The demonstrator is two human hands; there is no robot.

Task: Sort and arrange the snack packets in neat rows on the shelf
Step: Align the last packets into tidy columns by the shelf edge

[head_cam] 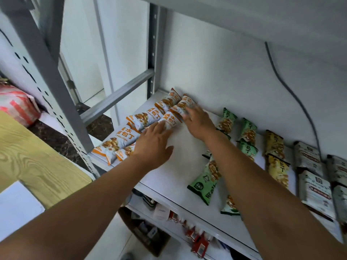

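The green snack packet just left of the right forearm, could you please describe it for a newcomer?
On the white metal shelf, look right of the bare middle patch. The green plastic snack packet lies there beside the right forearm, the leftmost green one near the front.

This looks like a small shop or stockroom. A white metal shelf (pixel 180 151) on a slotted upright (pixel 22 72) carries many identical snacks grouped by kind: orange packets (pixel 122 136), green packets (pixel 204 177), yellow packets (pixel 277 169). More packaged goods (pixel 195 239) sit on the shelf below.
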